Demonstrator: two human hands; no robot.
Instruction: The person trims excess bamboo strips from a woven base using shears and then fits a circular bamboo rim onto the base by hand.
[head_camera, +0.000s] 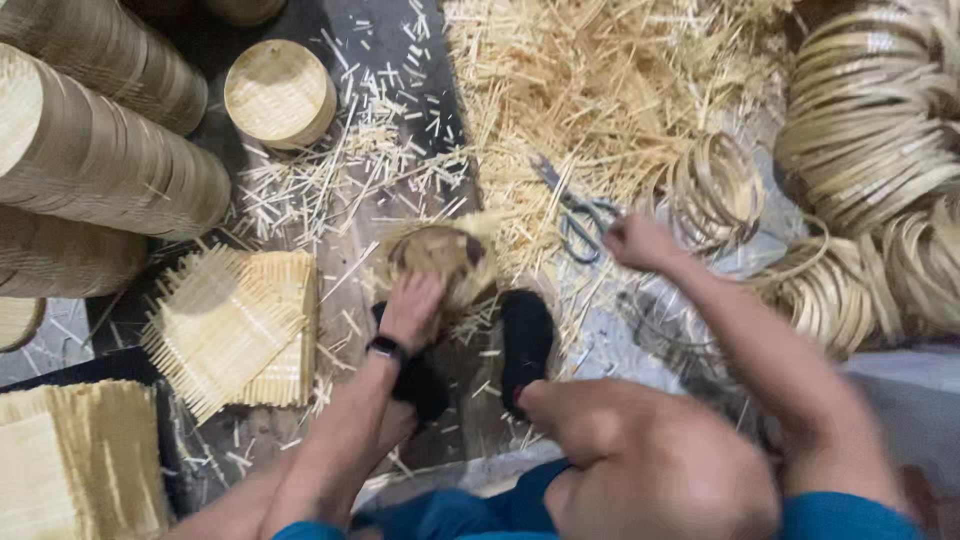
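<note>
Two hands work over a floor strewn with bamboo splinters. The left hand (412, 308) presses flat, fingers spread, on a round woven basket (440, 258) between the feet. The right hand (634, 240) closes beside the scissors (578, 222); whether it grips them is unclear.

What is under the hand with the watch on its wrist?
The left hand presses on a round woven basket piece with frayed edges. Its middle part is covered by the hand, so that stays hidden.
</note>
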